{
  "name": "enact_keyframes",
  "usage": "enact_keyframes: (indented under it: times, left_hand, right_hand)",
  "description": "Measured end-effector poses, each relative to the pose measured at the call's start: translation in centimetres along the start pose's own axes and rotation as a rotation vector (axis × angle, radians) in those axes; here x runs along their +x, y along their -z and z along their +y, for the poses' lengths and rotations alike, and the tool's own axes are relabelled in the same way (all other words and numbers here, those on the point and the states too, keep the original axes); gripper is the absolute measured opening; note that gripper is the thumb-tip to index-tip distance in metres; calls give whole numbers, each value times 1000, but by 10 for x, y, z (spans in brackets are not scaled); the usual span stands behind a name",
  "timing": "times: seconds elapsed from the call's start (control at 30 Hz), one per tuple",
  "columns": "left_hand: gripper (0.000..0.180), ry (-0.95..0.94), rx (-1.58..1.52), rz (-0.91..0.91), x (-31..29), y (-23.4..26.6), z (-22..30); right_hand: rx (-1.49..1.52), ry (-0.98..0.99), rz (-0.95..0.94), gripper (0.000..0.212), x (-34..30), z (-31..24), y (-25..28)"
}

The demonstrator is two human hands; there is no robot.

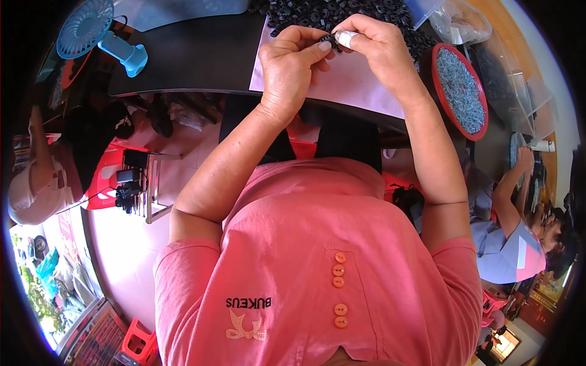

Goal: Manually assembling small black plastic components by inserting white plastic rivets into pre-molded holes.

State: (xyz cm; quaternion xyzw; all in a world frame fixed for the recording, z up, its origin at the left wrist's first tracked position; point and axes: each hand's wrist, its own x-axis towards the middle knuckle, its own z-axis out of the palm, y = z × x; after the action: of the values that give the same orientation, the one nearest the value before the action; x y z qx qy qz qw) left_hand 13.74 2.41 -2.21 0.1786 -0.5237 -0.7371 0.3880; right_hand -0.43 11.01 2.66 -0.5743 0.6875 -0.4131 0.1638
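My left hand [290, 64] pinches a small black part [329, 40] between thumb and fingers, above a pale pink sheet [360, 82] on the dark table. Close against it, my right hand [384, 52] is closed in a pinch, its fingertips meeting the left ones at the part. A white wrap [345, 39] shows around the right thumb. What the right fingertips grip is too small and covered to make out. Just beyond both hands lies a heap of similar black parts [348, 11], spread over the far side of the sheet.
A red basin [484, 119] full of small bluish pieces stands at the right, near a clear plastic bag [464, 24]. On the left stands a blue fan [125, 52]. Other people sit at both sides, one person [506, 244] at the right with arms raised to a work surface.
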Motion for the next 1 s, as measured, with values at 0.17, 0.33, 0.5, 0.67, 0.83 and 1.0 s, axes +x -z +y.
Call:
enact_keyframes:
  times: [0.17, 0.33, 0.5, 0.67, 0.83, 1.0]
  left_hand:
    - [6, 14, 29, 1, -1, 0, 2]
    - [5, 10, 59, 10, -1, -2, 3]
    - [5, 0, 64, 33, -1, -4, 4]
    - [4, 0, 46, 49, -1, -4, 2]
    - [4, 3, 55, 55, 0, -6, 2]
    - [5, 21, 75, 48, 0, -5, 4]
  right_hand:
    - [-105, 75, 129, 14, 0, 3, -10]
    - [-246, 121, 144, 14, -5, -9, -11]
    - [-300, 195, 195, 15, -4, -7, -13]
    - [-316, 179, 205, 14, -4, -9, -16]
    - [-353, 230, 253, 13, -3, -2, -20]
    - [-391, 266, 294, 14, -4, 1, -25]
